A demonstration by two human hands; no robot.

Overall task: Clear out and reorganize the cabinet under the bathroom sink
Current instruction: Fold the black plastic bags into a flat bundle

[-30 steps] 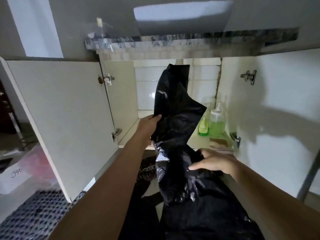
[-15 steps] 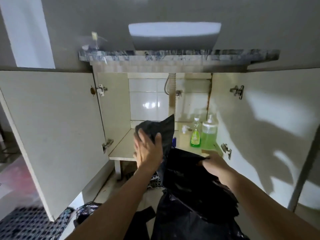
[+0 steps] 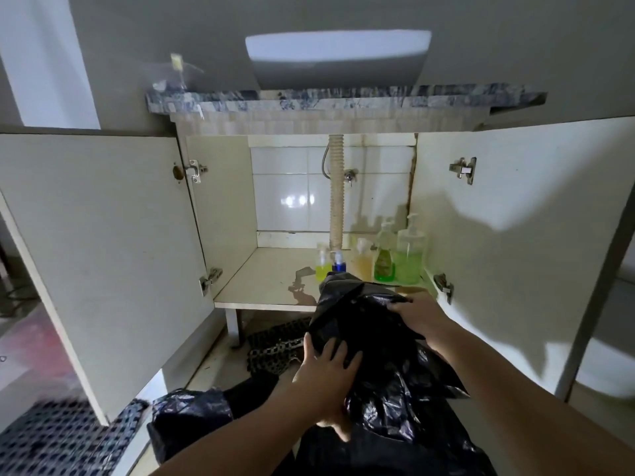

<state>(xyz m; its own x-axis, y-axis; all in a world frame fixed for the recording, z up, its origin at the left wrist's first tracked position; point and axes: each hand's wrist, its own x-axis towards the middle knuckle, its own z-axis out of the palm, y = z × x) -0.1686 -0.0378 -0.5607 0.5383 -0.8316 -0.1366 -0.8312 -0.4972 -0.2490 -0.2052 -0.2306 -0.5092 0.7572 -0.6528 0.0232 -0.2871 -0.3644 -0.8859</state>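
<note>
The cabinet under the sink stands open, its shelf point(image 3: 268, 286) bare on the left. Several pump bottles stand at the shelf's right: a tall green one point(image 3: 409, 255), a smaller green one point(image 3: 385, 262), an amber one point(image 3: 363, 261), a yellow one point(image 3: 323, 264) and a small blue one point(image 3: 338, 262). In front of the shelf I hold a crumpled black plastic bag point(image 3: 364, 317). My left hand point(image 3: 326, 376) presses flat on its lower part. My right hand point(image 3: 417, 316) grips its upper right edge.
Both cabinet doors point(image 3: 103, 255) hang wide open left and right. A corrugated drain hose point(image 3: 336, 190) runs down the middle of the cabinet. A dark perforated mat point(image 3: 275, 348) lies under the shelf. Another black bag point(image 3: 185, 417) lies on the floor at the left.
The bag was held up tall in front of the cabinet; it is now bunched low before the shelf. My left hand dropped from its top edge onto its lower part.
</note>
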